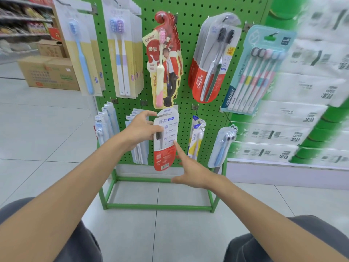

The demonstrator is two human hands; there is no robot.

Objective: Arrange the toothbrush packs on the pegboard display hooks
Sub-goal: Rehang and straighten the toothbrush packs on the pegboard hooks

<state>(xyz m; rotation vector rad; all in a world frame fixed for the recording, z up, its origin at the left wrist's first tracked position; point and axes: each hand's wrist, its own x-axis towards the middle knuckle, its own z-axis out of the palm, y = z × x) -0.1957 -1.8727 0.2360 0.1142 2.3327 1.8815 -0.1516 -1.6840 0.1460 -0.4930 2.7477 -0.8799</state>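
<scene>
Our knees in dark grey trousers [243, 248] sit at the bottom edge, spread apart over the pale tiled floor [47, 129]. Both our bare forearms reach forward and up toward the green pegboard [188, 114].

Our left hand [140, 129] is raised with the wrist bent slightly back. Its fingers [151, 113] curl round the left edge of a white-and-red toothbrush pack [165, 146], gripping it beside the dark brush head. The pack hangs upright in the middle of the board's lower row, its top overlapping the bottom of the red canban pack [164, 59] above. We cannot tell whether its hole sits on a hook.

Our right hand [190, 171] is lower, palm turned left, with the thumb stretched out sideways. The forefinger points straight up, its tip touching the pack's right side; the hand holds nothing, and its other fingers are hidden from us.

A stack of white packs [140, 154] hangs just behind our left hand. A yellow pack [196, 137] and a blue-brush pack [223, 146] hang to the right. On the upper row we see a Colgate pack [205, 72] and a five-brush pack [258, 72]. Cardboard boxes [49, 72] stand on the floor at far left.
</scene>
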